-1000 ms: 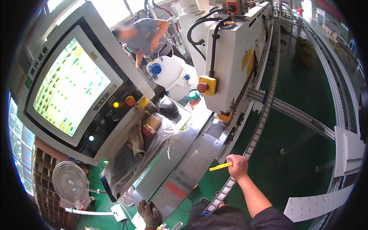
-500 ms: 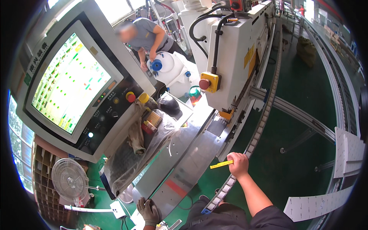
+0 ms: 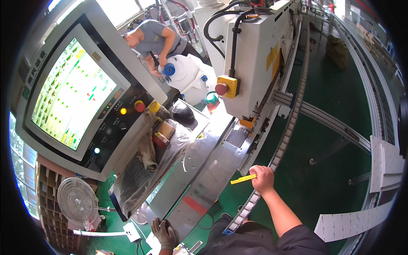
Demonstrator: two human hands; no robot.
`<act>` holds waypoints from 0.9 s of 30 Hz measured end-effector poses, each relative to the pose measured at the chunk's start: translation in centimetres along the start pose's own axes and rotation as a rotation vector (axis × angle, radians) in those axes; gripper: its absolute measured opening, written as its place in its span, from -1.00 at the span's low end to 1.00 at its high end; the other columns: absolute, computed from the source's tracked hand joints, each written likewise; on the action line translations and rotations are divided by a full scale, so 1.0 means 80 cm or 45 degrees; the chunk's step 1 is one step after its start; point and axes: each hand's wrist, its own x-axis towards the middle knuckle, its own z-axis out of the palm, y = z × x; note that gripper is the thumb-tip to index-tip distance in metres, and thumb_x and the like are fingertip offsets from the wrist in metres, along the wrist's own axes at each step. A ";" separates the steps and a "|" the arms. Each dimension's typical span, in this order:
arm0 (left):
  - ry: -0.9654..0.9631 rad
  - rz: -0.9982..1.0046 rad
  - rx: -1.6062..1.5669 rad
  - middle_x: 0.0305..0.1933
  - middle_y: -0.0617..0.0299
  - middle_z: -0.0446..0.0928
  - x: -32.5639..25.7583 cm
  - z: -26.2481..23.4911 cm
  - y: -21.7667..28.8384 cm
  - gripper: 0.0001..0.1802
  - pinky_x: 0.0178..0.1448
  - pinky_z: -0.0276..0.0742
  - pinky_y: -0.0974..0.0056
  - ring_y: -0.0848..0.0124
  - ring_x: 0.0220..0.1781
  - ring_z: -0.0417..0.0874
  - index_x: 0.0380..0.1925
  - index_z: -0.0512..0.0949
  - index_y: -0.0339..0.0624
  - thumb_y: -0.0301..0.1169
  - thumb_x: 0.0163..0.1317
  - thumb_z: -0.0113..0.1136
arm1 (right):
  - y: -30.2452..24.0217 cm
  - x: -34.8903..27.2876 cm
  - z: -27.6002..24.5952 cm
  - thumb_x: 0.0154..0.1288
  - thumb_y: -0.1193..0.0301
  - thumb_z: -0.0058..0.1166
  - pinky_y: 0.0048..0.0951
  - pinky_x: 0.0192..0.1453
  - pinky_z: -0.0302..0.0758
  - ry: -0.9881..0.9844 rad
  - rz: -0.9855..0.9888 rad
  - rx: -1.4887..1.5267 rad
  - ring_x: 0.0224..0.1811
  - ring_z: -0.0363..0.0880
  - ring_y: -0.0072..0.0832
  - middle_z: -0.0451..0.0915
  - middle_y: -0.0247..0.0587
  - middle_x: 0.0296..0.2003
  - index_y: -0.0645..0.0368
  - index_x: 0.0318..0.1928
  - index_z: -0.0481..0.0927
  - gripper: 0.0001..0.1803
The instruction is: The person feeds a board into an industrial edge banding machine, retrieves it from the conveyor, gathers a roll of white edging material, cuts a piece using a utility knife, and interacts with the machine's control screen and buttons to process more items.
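My right hand (image 3: 263,179) is bare and closed on a short flat yellow strip (image 3: 243,179) with small dark marks; its far part is hidden in the fist. The hand is beside the curved roller rail (image 3: 281,146), and I cannot tell whether it touches it. At the near end of the metal machine bed (image 3: 212,170), my left hand (image 3: 164,234) wears a dark glove. It lies on the bed's edge with its fingers apart, holding nothing. A red patch (image 3: 195,205) marks the bed between the hands.
A control console (image 3: 97,165) with a lit screen stands at left, above a floor fan (image 3: 77,201). Plastic-covered items, a glove (image 3: 146,154) and a dark cap (image 3: 183,112) lie beside the bed. Another person (image 3: 155,40) bends over a white tank (image 3: 187,72). White panels (image 3: 355,223) are at right.
The whole view has shifted slightly. An amber button on the console now glows. The other person's head is lower over the tank. Both my hands stay nearly where they were.
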 end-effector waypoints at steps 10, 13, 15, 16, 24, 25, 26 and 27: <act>0.117 0.323 -0.005 0.28 -0.33 0.48 0.006 -0.019 0.030 -0.42 0.39 0.30 -0.37 -0.32 0.36 0.43 0.18 0.54 -0.35 -0.01 0.56 -0.07 | 0.008 -0.001 -0.003 0.14 0.35 0.23 -0.13 -0.22 0.62 0.122 -0.025 0.161 -0.29 0.73 -0.11 0.73 -0.18 -0.41 -0.01 -0.34 0.74 -0.91; 0.183 0.434 0.039 0.24 -0.30 0.51 -0.002 -0.001 0.012 -0.49 0.38 0.34 -0.36 -0.31 0.31 0.49 0.11 0.57 -0.37 -0.11 0.55 -0.06 | 0.007 0.002 0.003 0.36 0.24 0.20 -0.11 -0.20 0.50 0.064 0.041 0.024 -0.35 0.68 -0.15 0.66 -0.24 -0.50 0.00 -0.39 0.64 -0.81; 0.292 0.507 0.045 0.18 -0.23 0.56 -0.001 0.002 0.017 -0.53 0.35 0.38 -0.36 -0.31 0.28 0.52 0.16 0.53 -0.35 -0.17 0.52 -0.03 | 0.016 -0.004 -0.006 0.40 0.21 0.17 -0.14 -0.14 0.48 0.051 0.082 0.024 -0.32 0.68 -0.17 0.66 -0.26 -0.49 0.01 -0.38 0.62 -0.78; 0.325 0.617 0.078 0.18 -0.23 0.56 0.002 0.009 0.010 -0.54 0.35 0.39 -0.36 -0.31 0.27 0.53 0.16 0.52 -0.35 -0.18 0.52 -0.02 | 0.016 -0.006 -0.010 0.41 0.20 0.16 -0.16 -0.11 0.47 0.035 0.100 0.021 -0.30 0.68 -0.18 0.66 -0.26 -0.48 0.01 -0.37 0.62 -0.77; 0.284 0.488 0.195 0.12 -0.22 0.61 0.002 -0.013 0.051 -0.55 0.32 0.44 -0.32 -0.27 0.21 0.58 0.06 0.60 -0.27 -0.11 0.52 -0.02 | 0.011 -0.013 -0.010 0.46 0.19 0.14 -0.19 -0.06 0.46 0.050 0.108 0.055 -0.26 0.67 -0.21 0.66 -0.26 -0.44 0.04 -0.38 0.59 -0.72; 0.307 0.486 0.229 0.13 -0.22 0.61 0.002 -0.012 0.050 -0.51 0.33 0.43 -0.32 -0.26 0.22 0.57 0.06 0.60 -0.28 -0.07 0.54 -0.05 | 0.011 -0.013 -0.008 0.45 0.18 0.14 -0.17 -0.08 0.46 0.089 0.086 0.057 -0.29 0.67 -0.20 0.64 -0.26 -0.47 0.03 -0.39 0.59 -0.72; 0.329 0.481 0.265 0.14 -0.22 0.61 0.002 -0.011 0.050 -0.48 0.34 0.41 -0.32 -0.26 0.23 0.56 0.06 0.61 -0.28 -0.03 0.55 -0.08 | 0.015 -0.013 -0.007 0.45 0.18 0.14 -0.17 -0.09 0.47 0.100 0.082 0.059 -0.29 0.67 -0.20 0.64 -0.26 -0.48 0.04 -0.39 0.58 -0.72; 0.276 0.458 0.223 0.15 -0.23 0.60 0.003 -0.010 0.048 -0.45 0.35 0.39 -0.32 -0.26 0.25 0.55 0.06 0.60 -0.28 0.00 0.56 -0.11 | 0.019 -0.014 -0.006 0.45 0.18 0.14 -0.17 -0.10 0.47 0.109 0.077 0.060 -0.30 0.67 -0.19 0.64 -0.25 -0.48 0.04 -0.39 0.58 -0.71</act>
